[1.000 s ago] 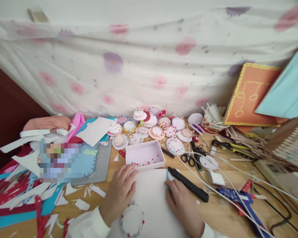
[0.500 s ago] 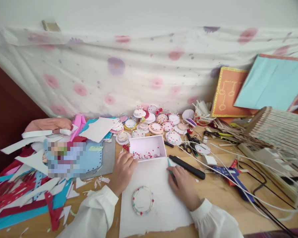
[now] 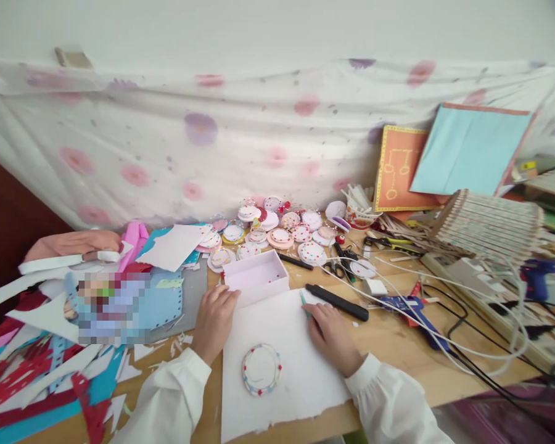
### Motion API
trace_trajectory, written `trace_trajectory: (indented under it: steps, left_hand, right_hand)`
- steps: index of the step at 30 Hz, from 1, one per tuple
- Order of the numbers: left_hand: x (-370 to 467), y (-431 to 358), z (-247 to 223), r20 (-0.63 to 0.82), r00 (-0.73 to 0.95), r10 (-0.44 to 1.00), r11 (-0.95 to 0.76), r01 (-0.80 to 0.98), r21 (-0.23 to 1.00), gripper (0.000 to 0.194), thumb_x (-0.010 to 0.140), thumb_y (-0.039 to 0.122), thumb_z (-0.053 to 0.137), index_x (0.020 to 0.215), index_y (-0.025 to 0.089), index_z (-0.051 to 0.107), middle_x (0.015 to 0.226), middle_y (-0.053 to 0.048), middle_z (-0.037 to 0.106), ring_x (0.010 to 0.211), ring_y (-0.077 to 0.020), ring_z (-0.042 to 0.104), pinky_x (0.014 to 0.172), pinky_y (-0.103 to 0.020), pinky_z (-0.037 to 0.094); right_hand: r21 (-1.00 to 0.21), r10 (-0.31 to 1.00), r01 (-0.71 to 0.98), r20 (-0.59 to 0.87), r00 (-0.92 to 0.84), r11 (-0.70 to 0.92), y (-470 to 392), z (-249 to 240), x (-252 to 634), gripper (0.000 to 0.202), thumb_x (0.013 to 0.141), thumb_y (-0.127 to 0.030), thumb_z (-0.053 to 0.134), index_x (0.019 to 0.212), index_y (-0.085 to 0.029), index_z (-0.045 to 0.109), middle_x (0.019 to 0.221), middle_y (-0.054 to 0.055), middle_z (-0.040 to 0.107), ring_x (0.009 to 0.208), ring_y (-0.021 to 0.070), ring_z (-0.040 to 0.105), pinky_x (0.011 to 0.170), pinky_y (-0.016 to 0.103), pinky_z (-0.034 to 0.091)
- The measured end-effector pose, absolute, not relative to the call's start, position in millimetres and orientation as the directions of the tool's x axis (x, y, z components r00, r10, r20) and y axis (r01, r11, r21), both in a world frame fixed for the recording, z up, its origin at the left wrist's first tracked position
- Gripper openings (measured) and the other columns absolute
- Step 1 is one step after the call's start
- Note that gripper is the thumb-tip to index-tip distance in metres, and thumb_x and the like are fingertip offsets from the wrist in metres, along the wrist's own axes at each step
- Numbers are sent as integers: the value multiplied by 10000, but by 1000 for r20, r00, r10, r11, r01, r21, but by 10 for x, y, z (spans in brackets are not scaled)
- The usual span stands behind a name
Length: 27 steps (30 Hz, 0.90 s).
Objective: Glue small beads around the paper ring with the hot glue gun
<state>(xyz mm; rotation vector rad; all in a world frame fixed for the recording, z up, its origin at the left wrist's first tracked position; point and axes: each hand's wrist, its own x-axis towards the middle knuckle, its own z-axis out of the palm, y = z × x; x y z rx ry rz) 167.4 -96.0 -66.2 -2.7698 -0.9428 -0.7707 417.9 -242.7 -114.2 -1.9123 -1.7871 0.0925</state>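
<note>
White paper, a sheet [image 3: 305, 382], lies on the wooden table [image 3: 379, 354], and on it rests 1 beaded ring [image 3: 261, 370], a loop of white, pale blue and red beads lying flat. Clock positions are taken from that ring.

At 12 o'clock stands a shallow pale pink box [image 3: 259, 296], just beyond the sheet, with a few red bits visible inside. At 11 o'clock is the left hand [image 3: 216, 317], its bent fingers lightly spread at the box's near left corner; whether they pinch the wall I cannot tell. At 2 o'clock the right hand [image 3: 330, 333] rests over the sheet, its thumb and fingers pressed together on a slim teal tool [image 3: 304, 300], whose end sticks out past them.

A black bar [image 3: 337, 302] lies between 1 and 2 o'clock, near the right hand. Scissors [image 3: 337, 269] are at 1 o'clock, and a blue glue gun [image 3: 416, 320] is farther off at 2. Beaded discs [image 3: 312, 251] crowd beyond the box, from 12 to 1 o'clock. Paper scraps [image 3: 90, 394] heap up at 9.
</note>
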Motion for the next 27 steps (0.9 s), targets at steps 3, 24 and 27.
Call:
trace_trajectory:
  steps: [3,24,27]
  left_hand:
    - [1649,-920,-692,493,674,550,-796,601,66,333,864,47,451,1109,170,641,1038,-85,712,1074,-279,576,878,-438,454]
    - [1616,-779,-799,523,701,485,-849,520,91,322,938,237,420,1207,167,582,1097,-102,682,1114,-276,554,927,-427,477]
    - [1627,-791,-799,519,699,492,-842,533,81,308,938,237,424,1190,163,586,1079,-102,684,1118,-277,552,923,-423,471]
  right_hand:
    - [-447,922,894,356,152,25,-2483,-1104,4214,260,888,-99,394,1071,-183,557,910,76,613,859,233,567,751,380,452]
    - [-233,815,951,498,297,-205,-3241,-550,5548,383,890,-221,453,1269,-168,484,1260,152,579,1166,275,538,951,443,429]
    - [-150,886,974,409,218,-171,-3177,-503,5620,221,888,-283,519,1067,-210,626,982,89,698,924,243,624,847,397,423]
